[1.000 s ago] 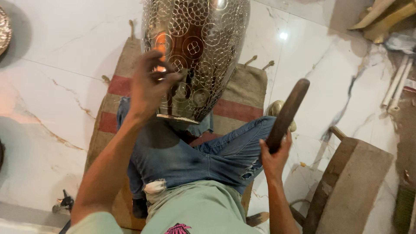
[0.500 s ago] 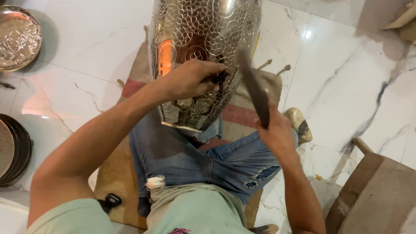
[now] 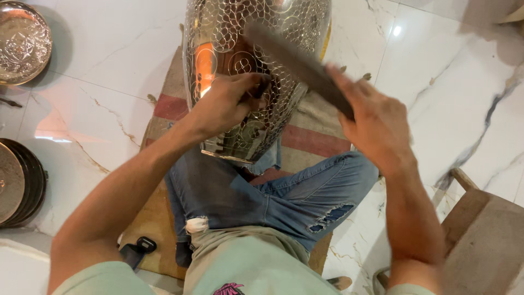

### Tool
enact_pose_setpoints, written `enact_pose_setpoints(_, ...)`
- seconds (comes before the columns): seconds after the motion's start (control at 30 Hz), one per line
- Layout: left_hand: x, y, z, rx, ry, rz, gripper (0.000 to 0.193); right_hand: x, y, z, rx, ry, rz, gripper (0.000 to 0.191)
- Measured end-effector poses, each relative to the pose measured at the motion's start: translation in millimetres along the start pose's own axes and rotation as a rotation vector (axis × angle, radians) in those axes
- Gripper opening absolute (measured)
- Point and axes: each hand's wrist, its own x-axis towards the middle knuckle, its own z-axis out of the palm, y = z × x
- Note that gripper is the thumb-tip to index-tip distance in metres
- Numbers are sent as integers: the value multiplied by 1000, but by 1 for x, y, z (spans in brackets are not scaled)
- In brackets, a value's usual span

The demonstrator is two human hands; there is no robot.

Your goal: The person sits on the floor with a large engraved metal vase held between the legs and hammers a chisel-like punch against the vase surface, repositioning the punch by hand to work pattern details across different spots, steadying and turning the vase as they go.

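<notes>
The floor [image 3: 109, 60] is white marble with grey and rust-coloured veins, glossy under the light. At its centre lies a woven mat [image 3: 319, 136], tan with red stripes. At ten o'clock rests a round embossed metal plate [image 3: 22, 41]; at nine o'clock sits a stack of dark round trays [image 3: 19, 183]. At four o'clock stands a low wooden stool [image 3: 486, 235].

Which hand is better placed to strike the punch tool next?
Right. The right hand holds the dark mallet raised over the engraved metal vase, while the left hand pins a small punch against it.
</notes>
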Motion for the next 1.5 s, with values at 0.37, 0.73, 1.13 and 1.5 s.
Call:
enact_pose_setpoints(0.37, -40, -10, 64, -167, 772, -6, 22, 58, -77, -37, -531, -305, -224, 85)
enact_pose_setpoints(0.73, -44, -6, 83, -221, 884, 21, 35, 39, -73, -21, -521, -268, -353, 87)
enact_pose_setpoints(1.13, -31, -3, 62, -201, 761, -8, 31, 53, -40, -21, 24, -1, -276, 82)
enact_pose_setpoints(1.5, -22, -10, 46, -42, 599, 30, 37, 52, -33, -28, -437, -182, -181, 85)
